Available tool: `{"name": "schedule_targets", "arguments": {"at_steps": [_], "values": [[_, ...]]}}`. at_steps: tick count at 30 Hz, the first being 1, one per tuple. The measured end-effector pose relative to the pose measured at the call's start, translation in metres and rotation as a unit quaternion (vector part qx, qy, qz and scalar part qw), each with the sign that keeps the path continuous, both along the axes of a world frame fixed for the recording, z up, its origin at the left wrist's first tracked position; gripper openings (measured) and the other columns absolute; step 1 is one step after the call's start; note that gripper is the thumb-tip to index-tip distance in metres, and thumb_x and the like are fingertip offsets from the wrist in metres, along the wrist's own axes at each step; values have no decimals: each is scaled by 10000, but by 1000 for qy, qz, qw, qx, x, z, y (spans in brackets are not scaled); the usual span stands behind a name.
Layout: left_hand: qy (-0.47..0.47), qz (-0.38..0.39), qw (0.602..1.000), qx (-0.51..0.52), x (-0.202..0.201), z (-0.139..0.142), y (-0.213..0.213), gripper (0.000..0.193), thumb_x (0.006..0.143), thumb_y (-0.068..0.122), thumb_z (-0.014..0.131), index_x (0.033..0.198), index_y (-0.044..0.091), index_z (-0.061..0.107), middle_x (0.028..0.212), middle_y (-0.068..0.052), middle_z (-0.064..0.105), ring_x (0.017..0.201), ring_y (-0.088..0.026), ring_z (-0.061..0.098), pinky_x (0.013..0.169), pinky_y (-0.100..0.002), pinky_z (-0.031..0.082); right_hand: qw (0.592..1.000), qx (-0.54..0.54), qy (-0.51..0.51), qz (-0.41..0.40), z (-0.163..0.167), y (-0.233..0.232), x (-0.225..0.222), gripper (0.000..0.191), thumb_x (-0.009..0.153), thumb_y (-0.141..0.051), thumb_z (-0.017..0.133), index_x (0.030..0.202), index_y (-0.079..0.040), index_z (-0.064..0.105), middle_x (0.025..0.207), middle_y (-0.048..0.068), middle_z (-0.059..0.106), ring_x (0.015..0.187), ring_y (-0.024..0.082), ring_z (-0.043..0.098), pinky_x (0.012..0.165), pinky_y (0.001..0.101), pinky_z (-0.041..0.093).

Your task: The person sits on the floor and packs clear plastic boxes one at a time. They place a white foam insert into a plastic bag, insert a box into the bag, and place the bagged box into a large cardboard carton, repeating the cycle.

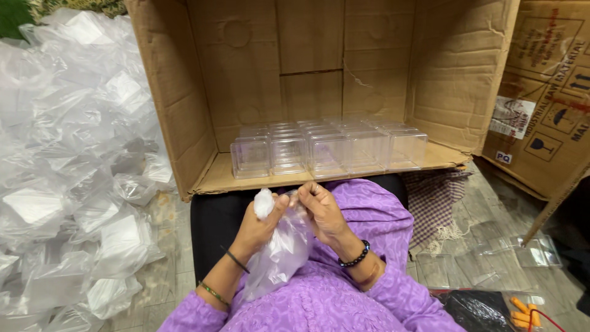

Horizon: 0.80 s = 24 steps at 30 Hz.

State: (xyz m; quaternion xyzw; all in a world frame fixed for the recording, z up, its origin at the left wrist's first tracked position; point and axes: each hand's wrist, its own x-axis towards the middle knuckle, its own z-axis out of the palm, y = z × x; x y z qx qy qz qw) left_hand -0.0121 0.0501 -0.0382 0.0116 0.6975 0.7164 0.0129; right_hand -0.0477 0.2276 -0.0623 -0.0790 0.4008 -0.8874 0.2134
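Two bare hands work a clear plastic bag (279, 252) over a purple-clad lap: the left hand (258, 224) pinches its bunched top shut, the right hand (322, 212) closes fingertips on the same neck. Clear plastic boxes (329, 150) sit in rows inside the open cardboard carton (239, 74) just beyond, with a heap of bagged boxes (74, 166) to the left.

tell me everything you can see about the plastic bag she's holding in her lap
The plastic bag is thin, translucent and whitish, crinkled all over. It hangs from the person's hands down onto the purple garment over the lap. Its top is bunched into a tuft that sticks up out of the left hand, which grips the neck. The right hand pinches the bag's upper edge beside it. The body looks loosely filled, but its contents cannot be made out.
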Motion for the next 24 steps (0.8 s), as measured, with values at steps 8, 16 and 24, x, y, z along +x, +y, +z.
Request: {"name": "schedule_targets", "arguments": {"at_steps": [8, 16, 24], "values": [[-131, -317, 889, 305, -16, -9, -60, 330, 952, 257, 730, 1073, -45, 675, 862, -68, 702, 539, -43, 518, 481, -204, 406, 988, 135, 24, 77, 8, 98, -26, 125, 982, -157, 723, 977, -90, 617, 778, -48, 610, 634, 42, 537, 564, 200, 429], [46, 123, 988, -81, -161, -69, 48, 222, 958, 217, 676, 1095, 62, 755, 835, 10, 727, 731, -101, 634, 640, -273, 511, 591, 635, 377, -324, 16, 77, -101, 270, 926, -109, 663, 1167, 7, 696, 848, 246, 674, 754, 437, 641, 665, 496, 500], [51, 38, 995, 78, -141, -86, 59, 279, 1013, 254, 620, 1178, 36, 678, 967, 80, 710, 851, -42, 615, 744, -237, 510, 764, 463, 260, -367, -39, 92, -93, 197, 1080, -163, 637, 964, -4, 653, 770, 87, 652, 711, 250, 585, 633, 375, 504]]}}
